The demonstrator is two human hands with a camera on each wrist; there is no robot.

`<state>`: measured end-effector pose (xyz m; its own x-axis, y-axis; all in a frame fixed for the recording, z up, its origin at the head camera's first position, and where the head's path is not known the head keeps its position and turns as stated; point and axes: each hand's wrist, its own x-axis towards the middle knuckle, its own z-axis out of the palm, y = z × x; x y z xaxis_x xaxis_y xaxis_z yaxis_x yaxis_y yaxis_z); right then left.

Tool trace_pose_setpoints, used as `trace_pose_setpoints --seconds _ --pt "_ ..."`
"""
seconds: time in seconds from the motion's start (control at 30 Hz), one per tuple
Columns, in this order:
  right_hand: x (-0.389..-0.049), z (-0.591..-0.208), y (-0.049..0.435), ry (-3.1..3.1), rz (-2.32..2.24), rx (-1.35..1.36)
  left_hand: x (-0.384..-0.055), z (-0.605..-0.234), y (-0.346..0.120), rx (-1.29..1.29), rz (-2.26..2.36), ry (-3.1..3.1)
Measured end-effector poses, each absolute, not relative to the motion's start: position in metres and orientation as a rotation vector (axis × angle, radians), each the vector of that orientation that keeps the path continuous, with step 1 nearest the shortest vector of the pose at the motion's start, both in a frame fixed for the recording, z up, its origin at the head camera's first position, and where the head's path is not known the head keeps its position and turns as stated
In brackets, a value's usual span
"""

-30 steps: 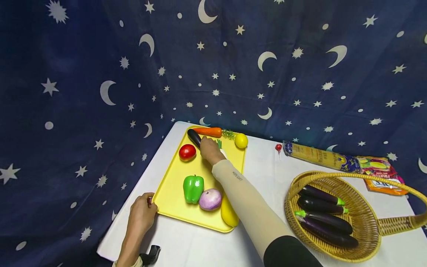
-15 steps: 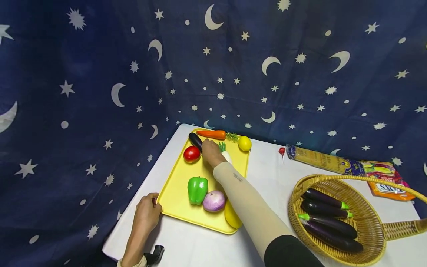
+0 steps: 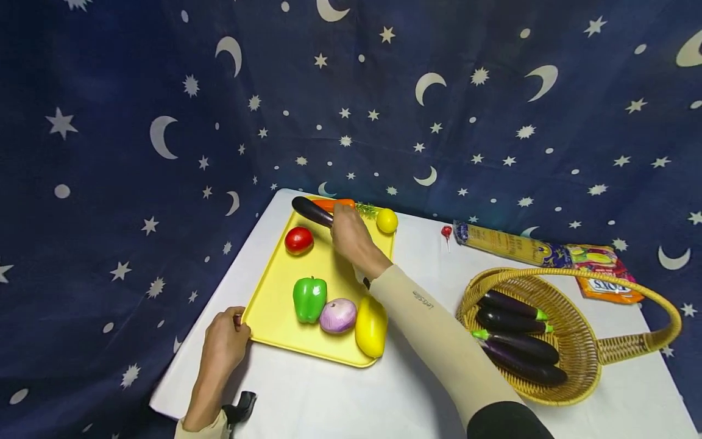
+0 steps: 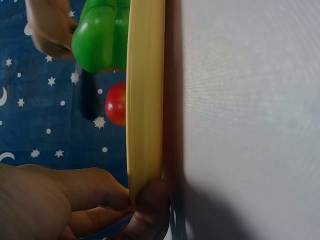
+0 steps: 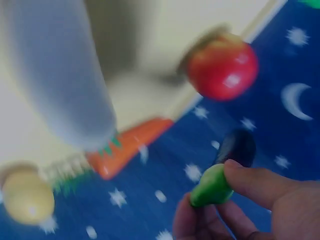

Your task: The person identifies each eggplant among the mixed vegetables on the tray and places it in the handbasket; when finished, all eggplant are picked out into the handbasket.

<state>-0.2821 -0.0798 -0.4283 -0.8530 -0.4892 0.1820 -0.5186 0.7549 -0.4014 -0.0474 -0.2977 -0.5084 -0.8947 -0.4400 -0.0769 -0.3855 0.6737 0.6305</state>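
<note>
My right hand point(image 3: 353, 238) holds an eggplant point(image 3: 311, 211) by its stem end, raised over the far part of the yellow tray point(image 3: 263, 311). In the right wrist view, its green cap point(image 5: 212, 185) sits between thumb and fingers, the dark body pointing away. My left hand point(image 3: 226, 341) pinches the tray's near left corner; the left wrist view shows thumb and fingers on the rim point(image 4: 145, 125). On the tray lie a tomato point(image 3: 298, 241), green bell pepper point(image 3: 309, 300), purple onion point(image 3: 337, 316), yellow mango-like fruit point(image 3: 371, 326), carrot point(image 3: 333, 204) and lemon point(image 3: 387, 221). A white radish point(image 5: 65, 75) appears blurred in the right wrist view.
Right of the tray stands a wicker basket point(image 3: 589, 366) with a tall handle, holding several eggplants point(image 3: 521, 347). Behind it lie a long pasta packet point(image 3: 504, 247), a colourful snack bag point(image 3: 609, 286) and a red lollipop point(image 3: 446, 231). A star-patterned curtain point(image 3: 356, 91) borders the table.
My right hand has lifted the eggplant off the tray, its dark end now above the carrot's tip. My left hand keeps its hold on the tray corner. The head view has shifted slightly.
</note>
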Motion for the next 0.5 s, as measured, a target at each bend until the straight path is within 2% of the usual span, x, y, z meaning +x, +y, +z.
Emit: trace_pose_setpoints --seconds 0.23,0.5 --pt "-0.231 -0.38 -0.005 -2.652 0.837 0.887 -0.047 -0.504 -0.293 0.703 -1.006 -2.813" --pt "-0.163 -0.359 0.103 -2.506 0.958 0.865 -0.044 -0.503 -0.286 0.683 -0.959 -2.833"
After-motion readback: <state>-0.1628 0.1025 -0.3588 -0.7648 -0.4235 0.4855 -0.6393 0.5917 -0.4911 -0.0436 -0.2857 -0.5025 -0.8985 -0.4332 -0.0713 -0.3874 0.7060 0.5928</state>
